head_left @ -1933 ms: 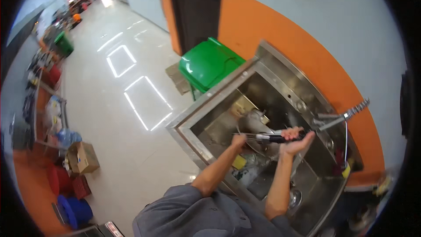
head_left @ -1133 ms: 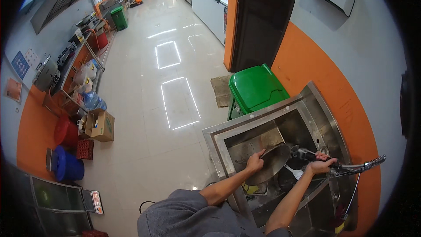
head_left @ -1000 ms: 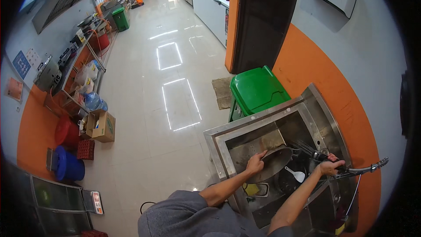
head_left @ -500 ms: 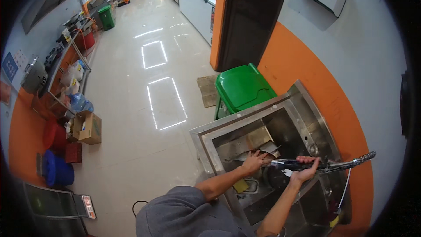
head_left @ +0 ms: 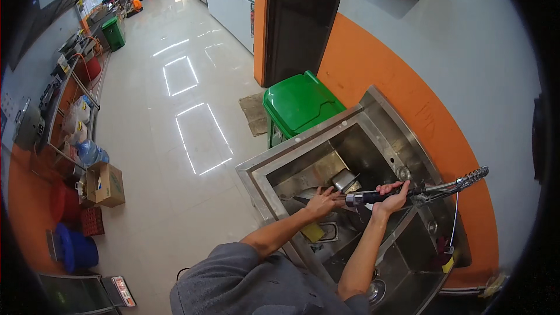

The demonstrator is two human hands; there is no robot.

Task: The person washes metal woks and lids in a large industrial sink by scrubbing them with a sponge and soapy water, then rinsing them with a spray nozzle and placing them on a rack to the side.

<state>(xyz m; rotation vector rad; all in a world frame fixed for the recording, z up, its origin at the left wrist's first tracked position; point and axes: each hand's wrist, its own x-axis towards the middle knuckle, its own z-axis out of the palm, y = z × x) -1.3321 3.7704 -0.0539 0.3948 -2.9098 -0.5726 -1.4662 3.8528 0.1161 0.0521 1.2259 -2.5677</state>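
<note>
My right hand (head_left: 392,198) is wrapped round the black handle of a pull-down spray faucet (head_left: 366,198), whose coiled spring neck slants off to the right. Its nozzle end points left, toward my left hand (head_left: 322,204). That hand is low in a stainless steel sink (head_left: 303,141), fingers apart over a dark, flat item I cannot make out. A metal pan (head_left: 345,179) lies tilted just beyond the fingers. Nearer to me are a yellow sponge (head_left: 313,232) and a small rectangular metal container (head_left: 330,231).
A second sink basin (head_left: 408,256) adjoins at the lower right. Behind the sink stands a lidded green bin (head_left: 303,105) beside flattened cardboard (head_left: 252,115). The orange wall (head_left: 396,76) bounds the right. Across the floor are a cardboard box (head_left: 109,186) and a blue bucket (head_left: 79,251).
The whole view has shifted, so the surroundings sit farther left. The metal pan beyond my left hand now shows more fully and at a different tilt. My right hand keeps its hold on the spray faucet.
</note>
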